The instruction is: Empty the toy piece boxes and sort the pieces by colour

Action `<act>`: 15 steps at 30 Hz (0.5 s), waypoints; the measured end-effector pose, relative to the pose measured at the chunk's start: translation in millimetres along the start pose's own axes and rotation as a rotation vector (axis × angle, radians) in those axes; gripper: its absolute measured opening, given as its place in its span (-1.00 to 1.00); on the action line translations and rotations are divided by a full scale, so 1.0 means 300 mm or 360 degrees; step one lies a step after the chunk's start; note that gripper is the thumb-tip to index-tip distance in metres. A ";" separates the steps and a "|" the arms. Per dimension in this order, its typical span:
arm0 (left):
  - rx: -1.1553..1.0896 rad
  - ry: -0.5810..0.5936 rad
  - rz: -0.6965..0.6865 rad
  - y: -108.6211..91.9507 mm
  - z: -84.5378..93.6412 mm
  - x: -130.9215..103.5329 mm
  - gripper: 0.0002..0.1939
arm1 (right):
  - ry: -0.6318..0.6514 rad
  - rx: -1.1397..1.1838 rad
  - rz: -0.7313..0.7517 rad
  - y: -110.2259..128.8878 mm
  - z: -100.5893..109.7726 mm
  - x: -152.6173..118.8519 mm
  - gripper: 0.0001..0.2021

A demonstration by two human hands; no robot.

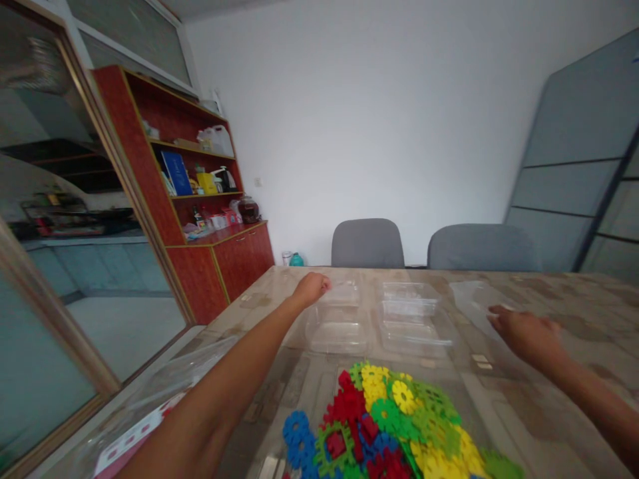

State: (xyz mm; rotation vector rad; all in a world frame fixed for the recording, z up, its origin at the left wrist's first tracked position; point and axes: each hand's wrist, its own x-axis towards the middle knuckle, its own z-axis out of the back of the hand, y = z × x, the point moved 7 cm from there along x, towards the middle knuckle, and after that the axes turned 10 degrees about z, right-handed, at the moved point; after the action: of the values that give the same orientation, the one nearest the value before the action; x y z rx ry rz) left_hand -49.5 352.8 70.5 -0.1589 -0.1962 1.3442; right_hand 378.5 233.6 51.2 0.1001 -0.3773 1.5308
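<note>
Through the head view I have four clear tubs on the worktop, two by two, between the hands and beyond the gears. The relation that matters to me is sideways: the left hand is at the left edge of the back left tub, so it is much the nearer to them. The right hand is well off to the right, at a sheet of clear film that lies right of the tubs. The tubs' longer side seems to run left to right, though the low angle makes me unsure. The film stretches from its far end toward me, passing under or beside the right hand.

I read the left fingers as curled, but whether they pinch the rim I cannot tell. The right hand reaches out palm down, fingers close together; I cannot tell if it grips the film.

The tubs look thin, see-through and shiny, with rounded corners and nothing visible inside. The film is limp and cloudy. The gears lie heaped in red, blue, green and yellow, flat and toothed.
</note>
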 end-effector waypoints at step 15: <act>-0.0147 0.0260 -0.0232 -0.003 -0.082 -0.044 -0.69 | 0.0082 0.0049 0.0254 -0.119 -0.051 -0.041 -0.62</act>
State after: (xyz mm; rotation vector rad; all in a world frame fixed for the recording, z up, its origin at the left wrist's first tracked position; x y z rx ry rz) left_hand -45.8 339.7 46.1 -0.3250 -0.1296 1.1718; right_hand 416.5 224.8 39.3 0.0553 -0.3267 1.6937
